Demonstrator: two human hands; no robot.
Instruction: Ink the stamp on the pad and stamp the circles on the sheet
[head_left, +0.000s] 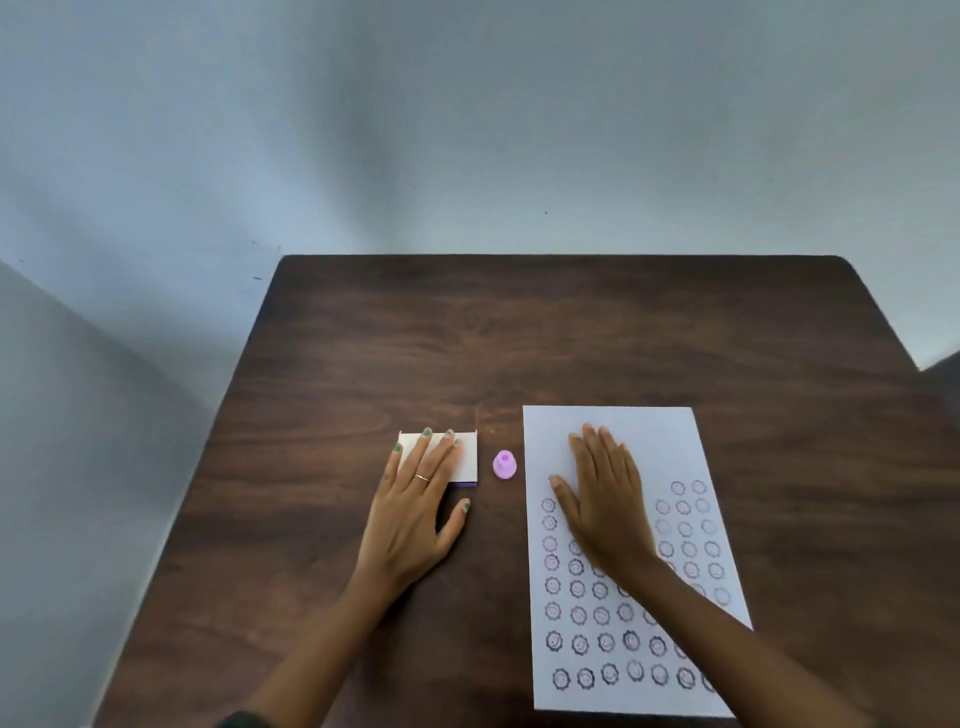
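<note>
A small pink-purple stamp stands upright on the table between the ink pad and the sheet; neither hand touches it. My left hand lies flat, fingers spread, its fingertips resting on the white-lidded ink pad, whose purple base shows at the lower edge. My right hand lies palm down, holding nothing, on the white sheet. The sheet carries rows of dark stamped smiley circles across its lower and right parts; its top strip is blank. My right forearm hides some of the circles.
The dark wooden table extends well beyond the sheet to a grey wall. Its left edge runs diagonally near my left arm, and its right rear corner is rounded.
</note>
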